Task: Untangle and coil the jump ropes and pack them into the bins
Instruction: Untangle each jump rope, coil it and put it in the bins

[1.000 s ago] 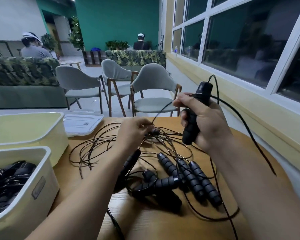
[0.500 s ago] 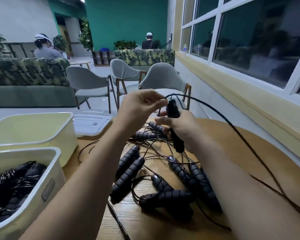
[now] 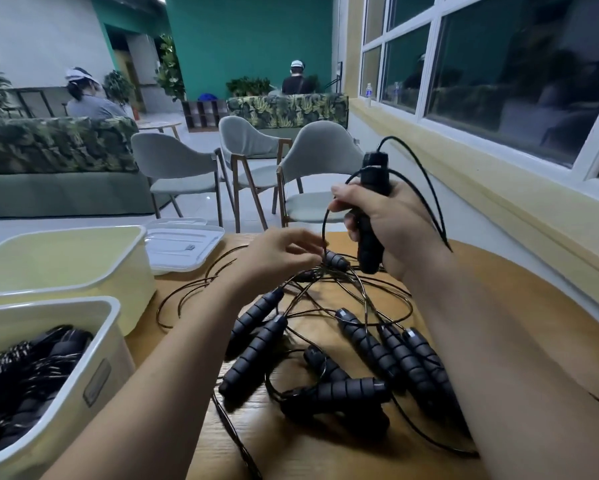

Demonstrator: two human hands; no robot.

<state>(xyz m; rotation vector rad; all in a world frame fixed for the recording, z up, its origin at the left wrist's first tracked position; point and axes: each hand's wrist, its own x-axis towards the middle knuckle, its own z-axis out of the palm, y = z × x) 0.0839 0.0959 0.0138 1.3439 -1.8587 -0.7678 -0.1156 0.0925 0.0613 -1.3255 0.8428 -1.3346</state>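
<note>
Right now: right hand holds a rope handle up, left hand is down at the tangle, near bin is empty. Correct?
One thing is off: the near bin is not empty. The head view shows black coiled ropes lying in it. The rest stands: the right hand grips a raised handle, and the left hand is down at the tangle.

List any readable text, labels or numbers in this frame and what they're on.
No text can be read.
Near bin, front plate: too blurred to tell if it bears any text.
Lid, small tag: too small.
Bottle at the window, label: too small.
</note>
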